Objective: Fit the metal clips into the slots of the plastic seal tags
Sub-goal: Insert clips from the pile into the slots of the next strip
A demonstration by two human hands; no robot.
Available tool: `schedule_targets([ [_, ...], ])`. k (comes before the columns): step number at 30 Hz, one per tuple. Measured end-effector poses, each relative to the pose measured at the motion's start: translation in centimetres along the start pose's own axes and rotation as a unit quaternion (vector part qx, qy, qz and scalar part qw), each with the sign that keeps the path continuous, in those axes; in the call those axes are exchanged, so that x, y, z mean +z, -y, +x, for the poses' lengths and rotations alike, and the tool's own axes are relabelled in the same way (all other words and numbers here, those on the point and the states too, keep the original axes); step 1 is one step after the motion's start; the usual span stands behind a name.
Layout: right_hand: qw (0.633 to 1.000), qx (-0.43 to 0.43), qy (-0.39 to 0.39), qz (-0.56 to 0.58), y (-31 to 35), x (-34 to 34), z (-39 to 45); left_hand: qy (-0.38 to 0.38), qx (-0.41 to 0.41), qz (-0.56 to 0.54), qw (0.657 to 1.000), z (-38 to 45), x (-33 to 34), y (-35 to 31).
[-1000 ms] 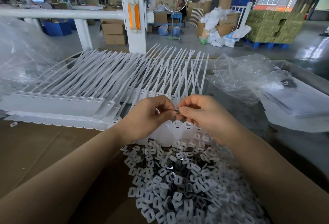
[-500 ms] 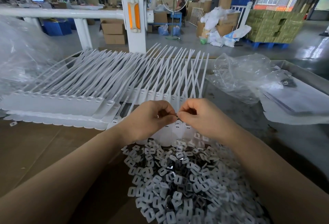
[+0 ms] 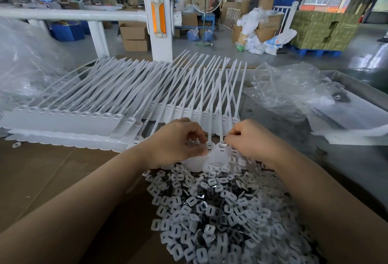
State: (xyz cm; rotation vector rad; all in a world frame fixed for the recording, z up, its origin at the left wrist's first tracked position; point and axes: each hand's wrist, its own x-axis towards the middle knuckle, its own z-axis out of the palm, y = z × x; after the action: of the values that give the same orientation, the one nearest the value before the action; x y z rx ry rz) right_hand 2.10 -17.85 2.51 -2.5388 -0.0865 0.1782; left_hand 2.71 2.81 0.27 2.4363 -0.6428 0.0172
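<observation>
- Seal tags (image 3: pixel 117 104) of white plastic cover the far half of the worktop in overlapping rows: each has a flat paddle-shaped flag at the near end, a small boxed head with a dark slot above it, and a long thin tail fanning away toward the white post (image 3: pixel 156 18) (the one with an orange reflector strip).
- Metal clips (image 3: pixel 220 211) lie heaped in the near middle between the two forearms, a loose mound of small squarish pieces, whitish and dark shiny grey mixed, each with an oblong opening in its centre.
- Clear plastic bags (image 3: pixel 289 93) sit crumpled on the right side of the table, and another bulges at the left edge.
- Brown cardboard sheet (image 3: pixel 42 179) underlies the left part of the work area.
- The left hand (image 3: pixel 174 144) is curled, fingertips and thumb pinched together on the head of a tag in the nearest row, just behind the clip pile.
- The right hand (image 3: pixel 249 139) is likewise curled, its fingertips pinching at the slotted head of the neighbouring tag (image 3: pixel 222 150); whether a clip is between them is too small to tell.
- No writing on the tags, clips or cartons in the background can be read.
</observation>
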Motion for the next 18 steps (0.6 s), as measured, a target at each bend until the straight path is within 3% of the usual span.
schedule_targets([
  [18,0.999,0.009,0.034,0.011,-0.44,0.0,0.13,0.011,-0.005,0.002,1.0,-0.21,-0.07,-0.24],
])
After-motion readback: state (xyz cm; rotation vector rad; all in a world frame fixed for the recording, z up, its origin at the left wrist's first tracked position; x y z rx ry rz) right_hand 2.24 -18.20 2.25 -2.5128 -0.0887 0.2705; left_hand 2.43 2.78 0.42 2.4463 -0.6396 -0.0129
